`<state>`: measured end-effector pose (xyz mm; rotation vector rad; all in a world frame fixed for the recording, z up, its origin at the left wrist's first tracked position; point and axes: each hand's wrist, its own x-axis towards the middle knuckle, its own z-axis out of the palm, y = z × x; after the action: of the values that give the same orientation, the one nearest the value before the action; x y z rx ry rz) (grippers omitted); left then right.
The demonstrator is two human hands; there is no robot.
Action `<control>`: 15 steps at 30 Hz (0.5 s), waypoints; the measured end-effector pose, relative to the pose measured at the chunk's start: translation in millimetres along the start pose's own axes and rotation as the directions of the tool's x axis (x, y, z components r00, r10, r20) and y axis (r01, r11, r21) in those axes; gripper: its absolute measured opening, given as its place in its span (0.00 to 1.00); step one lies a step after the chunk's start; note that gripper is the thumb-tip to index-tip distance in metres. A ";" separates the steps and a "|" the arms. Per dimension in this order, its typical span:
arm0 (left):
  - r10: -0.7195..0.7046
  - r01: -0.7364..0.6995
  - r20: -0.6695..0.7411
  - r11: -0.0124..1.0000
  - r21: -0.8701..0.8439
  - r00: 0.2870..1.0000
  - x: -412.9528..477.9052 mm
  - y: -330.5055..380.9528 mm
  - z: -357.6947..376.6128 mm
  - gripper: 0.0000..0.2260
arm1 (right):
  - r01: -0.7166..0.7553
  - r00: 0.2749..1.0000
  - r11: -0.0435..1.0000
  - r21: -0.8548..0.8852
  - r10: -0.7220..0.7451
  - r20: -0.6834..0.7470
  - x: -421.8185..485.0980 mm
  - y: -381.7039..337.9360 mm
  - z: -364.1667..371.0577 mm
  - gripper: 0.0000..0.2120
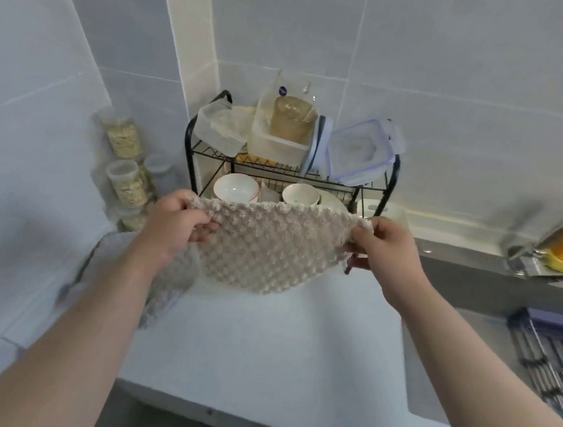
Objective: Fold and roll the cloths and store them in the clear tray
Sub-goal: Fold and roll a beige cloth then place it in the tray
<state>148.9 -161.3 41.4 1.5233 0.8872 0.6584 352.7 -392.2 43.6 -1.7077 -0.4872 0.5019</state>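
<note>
A beige bobbled cloth (263, 246) hangs spread in the air above the white counter (261, 342). My left hand (176, 224) pinches its upper left corner and my right hand (383, 247) pinches its upper right corner, so the top edge is stretched between them and the bottom sags. More of the same pale bobbled cloth (170, 281) lies heaped on the counter under my left forearm. I cannot pick out a clear tray on the counter.
A black two-tier dish rack (392, 175) stands against the tiled wall with plastic containers (358, 152) on top and bowls (236, 188) below. Stacked jars (123, 163) fill the left corner. A sink with a drying grid (554, 363) lies at the right.
</note>
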 end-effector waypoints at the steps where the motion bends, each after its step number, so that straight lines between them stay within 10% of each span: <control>1: 0.027 -0.027 0.017 1.000 -0.010 0.999 -2.6 -1.6 8.6 0.06 | 0.007 1.000 1.000 0.014 -0.007 -0.005 -4.0 0.7 -11.3 0.05; 7: -0.015 -0.036 0.196 0.967 0.253 0.981 -41.9 -66.7 35.6 0.14 | -0.104 0.984 0.993 -0.055 0.111 0.137 -36.7 66.5 -57.5 0.04; 15: -0.351 -0.150 0.431 0.605 0.782 0.831 -85.8 -190.2 24.8 0.04 | -0.261 0.846 0.881 -0.395 0.406 0.345 -99.8 189.9 -38.8 0.10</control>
<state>90.6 -243.5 -143.0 2.2750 0.8330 -0.3868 302.6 -515.0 -129.4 -2.0353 -0.6043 1.1166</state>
